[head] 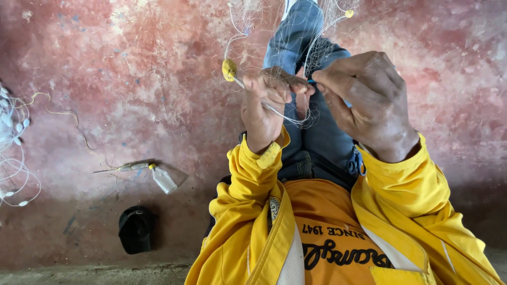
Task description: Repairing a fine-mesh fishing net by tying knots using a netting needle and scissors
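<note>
Clearly mid-job: the left hand (264, 108) pinches a white cord with a yellow float (229, 69), the right hand (367, 100) grips fine fishing net (317, 55) draped over the far knee. More loose net (13, 153) lies far left, untouched.

Yellow jacket (406, 211), orange shirt (327, 227), blue jeans (296, 37), black cap (136, 228), mottled red floor (132, 79).
</note>
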